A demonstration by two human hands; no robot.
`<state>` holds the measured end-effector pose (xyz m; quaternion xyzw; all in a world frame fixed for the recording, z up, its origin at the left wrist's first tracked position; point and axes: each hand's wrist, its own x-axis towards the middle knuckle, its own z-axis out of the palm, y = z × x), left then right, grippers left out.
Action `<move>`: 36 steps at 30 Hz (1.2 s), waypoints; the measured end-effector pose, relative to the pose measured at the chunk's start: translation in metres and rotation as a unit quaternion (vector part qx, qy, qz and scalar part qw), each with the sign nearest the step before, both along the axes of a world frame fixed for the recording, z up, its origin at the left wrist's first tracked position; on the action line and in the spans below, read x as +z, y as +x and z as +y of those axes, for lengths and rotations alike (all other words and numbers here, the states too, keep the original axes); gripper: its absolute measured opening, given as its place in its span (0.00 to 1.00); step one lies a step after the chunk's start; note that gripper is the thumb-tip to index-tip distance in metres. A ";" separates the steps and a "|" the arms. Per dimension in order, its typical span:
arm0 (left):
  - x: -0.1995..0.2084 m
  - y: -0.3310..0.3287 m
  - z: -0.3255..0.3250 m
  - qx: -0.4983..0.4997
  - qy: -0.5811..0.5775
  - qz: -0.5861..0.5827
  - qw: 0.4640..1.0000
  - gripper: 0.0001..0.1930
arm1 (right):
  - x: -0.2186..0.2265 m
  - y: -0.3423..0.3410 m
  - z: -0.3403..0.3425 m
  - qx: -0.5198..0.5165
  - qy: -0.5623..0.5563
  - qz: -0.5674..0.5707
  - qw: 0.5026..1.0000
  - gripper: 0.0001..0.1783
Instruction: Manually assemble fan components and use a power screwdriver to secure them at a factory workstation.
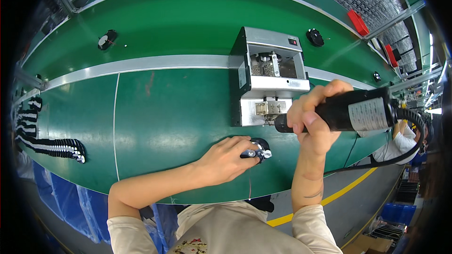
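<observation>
My right hand (pixel 316 115) is wrapped round a black electric screwdriver (pixel 339 110), held sideways with its cable (pixel 420 134) running off to the right. The tool's nose is at the front outlet of a silver and black screw feeder (pixel 270 85), whose open top shows many small screws. Whether the bit touches a screw is too small to tell. Just in front of the feeder, my left hand (pixel 228 160) grips a small round black part (pixel 259 145) with a silvery piece on top, resting on the green bench (pixel 165 113). A thin wire trails from it toward the near edge.
Rows of black and white parts (pixel 56 146) lie at the left end. On the green strip behind are round black parts, one left (pixel 107 40), one right (pixel 315 37). Red bins (pixel 358 22) stand at the far right. Another person (pixel 400 141) sits beyond the right edge.
</observation>
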<state>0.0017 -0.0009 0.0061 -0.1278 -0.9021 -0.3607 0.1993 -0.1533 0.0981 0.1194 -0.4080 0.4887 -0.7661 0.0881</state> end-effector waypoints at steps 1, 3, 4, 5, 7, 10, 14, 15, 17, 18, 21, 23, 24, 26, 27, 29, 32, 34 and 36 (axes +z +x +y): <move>0.000 0.000 0.000 0.000 0.001 0.002 1.000 0.10 | 0.000 0.003 0.003 0.001 -0.006 -0.001 1.000 0.27; -0.001 0.001 0.000 0.001 0.002 -0.002 1.000 0.10 | 0.000 0.007 0.008 0.002 -0.017 -0.003 1.000 0.27; -0.001 0.000 0.001 -0.001 0.001 -0.003 1.000 0.10 | -0.001 0.006 0.012 0.014 -0.024 0.010 1.000 0.27; -0.001 0.000 0.001 -0.001 0.002 -0.003 1.000 0.10 | -0.001 0.006 0.014 0.015 -0.027 0.007 0.999 0.27; -0.002 0.000 0.001 -0.002 0.003 -0.004 1.000 0.11 | 0.002 0.005 0.016 0.017 -0.034 0.002 0.999 0.27; -0.001 0.003 0.000 0.001 0.002 -0.005 1.000 0.11 | 0.014 -0.003 0.016 0.049 -0.104 -0.029 0.993 0.26; 0.001 0.000 0.001 -0.004 -0.005 -0.008 1.000 0.11 | 0.044 -0.042 0.022 0.064 -0.217 -0.062 0.972 0.25; 0.001 0.001 0.001 -0.006 -0.007 -0.009 1.000 0.12 | 0.048 -0.054 0.018 0.055 -0.253 -0.077 0.963 0.24; 0.001 0.000 0.001 -0.010 -0.009 -0.008 1.000 0.12 | 0.050 -0.075 0.007 -0.026 -0.248 -0.076 0.965 0.24; 0.000 -0.001 0.001 -0.011 -0.009 -0.005 1.000 0.12 | 0.047 -0.086 0.002 -0.065 -0.210 -0.047 0.975 0.23; -0.001 0.002 0.001 -0.010 -0.004 -0.004 1.000 0.12 | 0.042 -0.091 -0.010 -0.132 -0.116 0.013 0.984 0.26; -0.002 0.002 0.000 -0.008 0.001 -0.002 1.000 0.11 | 0.049 -0.077 -0.004 -0.080 -0.174 0.000 0.982 0.26; 0.000 0.001 0.000 -0.009 0.003 0.000 1.000 0.11 | 0.053 -0.070 0.004 -0.052 -0.218 -0.015 0.975 0.26; -0.001 0.003 0.001 -0.006 0.003 0.001 1.000 0.11 | 0.058 -0.049 0.020 0.010 -0.225 -0.018 0.974 0.27; -0.002 0.004 0.000 -0.004 0.001 0.003 1.000 0.11 | 0.057 -0.038 0.025 0.037 -0.209 -0.011 0.977 0.27; -0.002 0.002 0.002 -0.007 0.000 0.005 1.000 0.11 | 0.049 -0.023 0.027 0.073 -0.141 0.025 0.987 0.29; -0.002 0.002 0.001 -0.001 -0.001 -0.003 1.000 0.11 | 0.025 -0.014 0.011 0.048 -0.113 0.018 0.992 0.29; -0.001 0.002 0.002 0.001 0.002 -0.003 1.000 0.11 | 0.017 -0.013 0.005 0.035 -0.091 -0.017 0.995 0.28; -0.001 0.002 0.001 0.001 -0.001 -0.008 1.000 0.10 | 0.013 -0.013 -0.001 0.010 -0.052 0.004 0.999 0.27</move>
